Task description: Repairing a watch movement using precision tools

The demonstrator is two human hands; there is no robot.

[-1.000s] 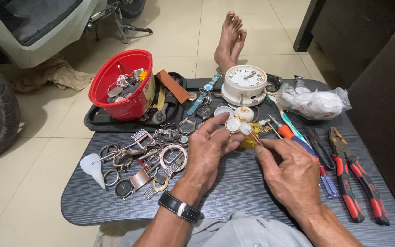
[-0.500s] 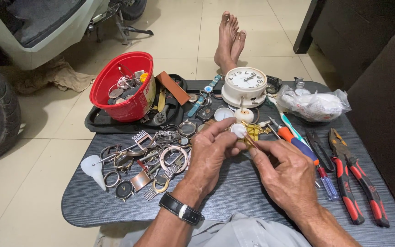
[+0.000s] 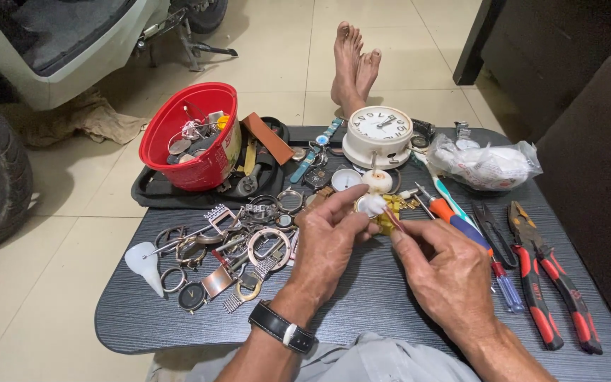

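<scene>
My left hand (image 3: 330,240), with a black wristwatch on the wrist, pinches a small white round part (image 3: 372,205) over the dark table (image 3: 362,318). My right hand (image 3: 447,272) holds a thin reddish-brown tool (image 3: 392,218) whose tip touches that white part. A small yellow-gold piece (image 3: 387,225) shows between the two hands. A white round clock (image 3: 378,134) stands just beyond the hands.
A pile of watch cases and bands (image 3: 238,240) lies left of the hands. A red bowl (image 3: 196,138) of parts sits on a black tray. Screwdrivers (image 3: 472,237), red-handled pliers (image 3: 556,283) and a plastic bag (image 3: 486,164) lie at the right. Bare feet (image 3: 353,64) rest beyond the table.
Both hands have lifted slightly and come closer together. The white part is now raised between my left fingers, with the thin tool brought against it.
</scene>
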